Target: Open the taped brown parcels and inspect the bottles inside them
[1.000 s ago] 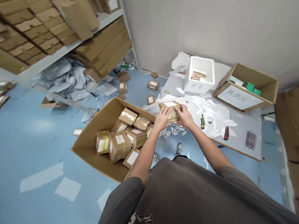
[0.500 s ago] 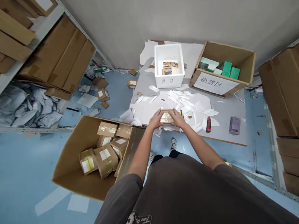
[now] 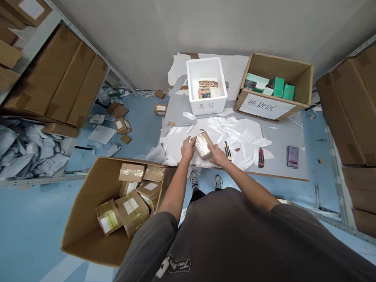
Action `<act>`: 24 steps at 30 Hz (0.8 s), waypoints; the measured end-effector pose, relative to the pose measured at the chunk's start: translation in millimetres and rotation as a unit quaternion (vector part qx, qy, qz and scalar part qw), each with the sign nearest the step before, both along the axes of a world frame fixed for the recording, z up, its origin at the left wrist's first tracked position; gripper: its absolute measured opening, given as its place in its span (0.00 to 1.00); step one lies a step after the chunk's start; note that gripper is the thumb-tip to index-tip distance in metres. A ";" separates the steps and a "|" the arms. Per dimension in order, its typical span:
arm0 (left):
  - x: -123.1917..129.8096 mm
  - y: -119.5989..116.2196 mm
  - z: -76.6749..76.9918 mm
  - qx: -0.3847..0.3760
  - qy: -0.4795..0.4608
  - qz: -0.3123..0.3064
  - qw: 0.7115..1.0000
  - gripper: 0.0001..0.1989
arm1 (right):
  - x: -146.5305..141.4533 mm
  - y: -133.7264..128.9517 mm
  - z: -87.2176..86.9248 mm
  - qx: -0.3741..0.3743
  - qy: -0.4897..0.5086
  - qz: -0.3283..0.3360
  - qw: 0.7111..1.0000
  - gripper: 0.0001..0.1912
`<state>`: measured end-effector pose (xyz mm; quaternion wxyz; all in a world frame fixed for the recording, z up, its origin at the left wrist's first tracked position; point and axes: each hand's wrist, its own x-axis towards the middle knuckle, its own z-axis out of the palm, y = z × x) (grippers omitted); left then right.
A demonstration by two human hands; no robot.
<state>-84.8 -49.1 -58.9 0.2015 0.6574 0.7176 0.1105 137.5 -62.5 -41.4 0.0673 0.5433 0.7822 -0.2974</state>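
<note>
Blue floor (image 3: pixel 19 215) spreads below me, with my shoes (image 3: pixel 219 182) on it just short of the bench (image 3: pixel 279 166). Beside my left arm stands a big open carton (image 3: pixel 81 208) with small taped boxes (image 3: pixel 132 208) jumbled inside. Ahead of me, a parcel (image 3: pixel 202 144) wrapped in shiny tape sits askew between my two hands, over the near edge of the bench; I cannot tell whether it rests there or is lifted. The fingers of my left hand (image 3: pixel 187 150) are partly curled at its left side, towards the far corner. Those of my right hand (image 3: pixel 218 155) are bent around its right side, nearer me, so both have hold of it. Just right of that hand lies a yellow-and-black knife (image 3: pixel 228 151), then a red one (image 3: pixel 261 157). Beyond are white paper scraps (image 3: pixel 227 126), a white tub (image 3: pixel 208 107) and a cardboard box (image 3: pixel 297 76) holding green packs (image 3: pixel 278 87), before the grey wall (image 3: pixel 140 39).
</note>
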 end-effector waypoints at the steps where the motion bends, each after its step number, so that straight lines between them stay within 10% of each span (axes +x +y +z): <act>1: -1.3 4.5 -0.8 0.007 -0.011 0.006 1.000 0.31 | -0.6 -1.1 -1.1 0.000 -0.006 -0.007 1.000 0.49; 13: -11.9 -44.6 -34.5 -0.026 -0.225 -0.146 0.963 0.41 | -6.0 -13.1 -50.2 0.088 0.145 -0.132 0.977 0.39; 24: -13.5 22.4 -19.8 0.004 -0.229 -0.052 0.972 0.24 | -23.9 22.3 -35.9 0.146 0.149 -0.268 0.941 0.40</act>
